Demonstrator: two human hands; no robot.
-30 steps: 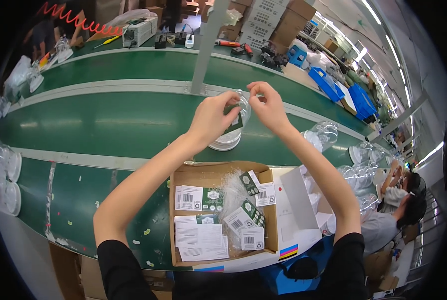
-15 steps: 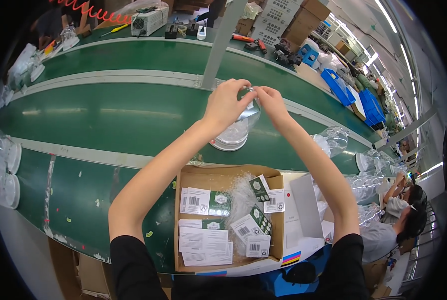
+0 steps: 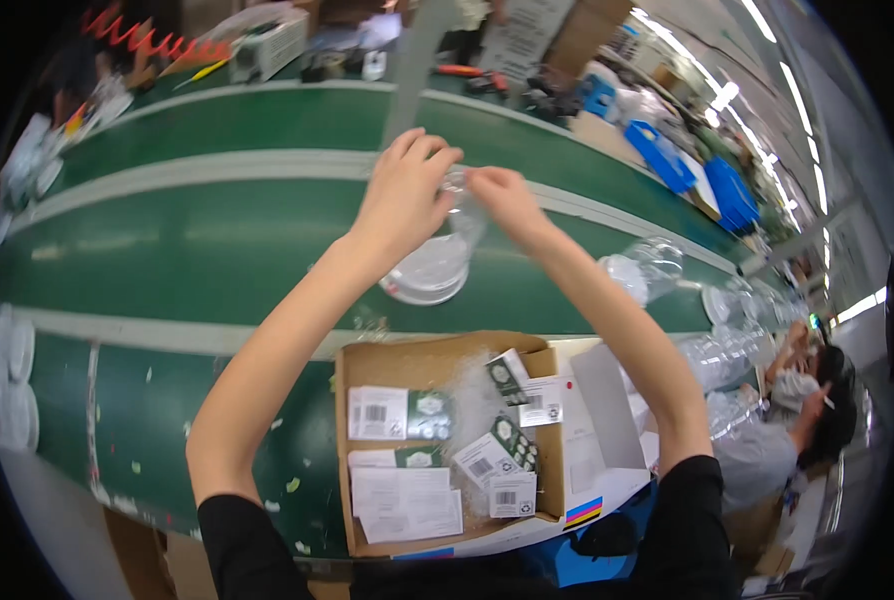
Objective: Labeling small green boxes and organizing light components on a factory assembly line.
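A clear plastic bottle-shaped container with a narrow top and wide white base stands on the green bench, leaning slightly. My left hand is wrapped about its narrow upper part from the left. My right hand is closed in a pinch just right of the top; whatever is between its fingertips is too small and blurred to tell. Nearer to me, an open cardboard box holds green-and-white printed cards, white paper slips and a heap of thin clear strands.
More clear containers lie on the right and at the left edge. A grey post rises beyond my hands. Blue trays stand at the far right. A co-worker sits on the right. Small scraps dot the near bench.
My right hand has parted from my left, opening a gap at the container's top. The container now tilts a little, and the whole view has shifted slightly.
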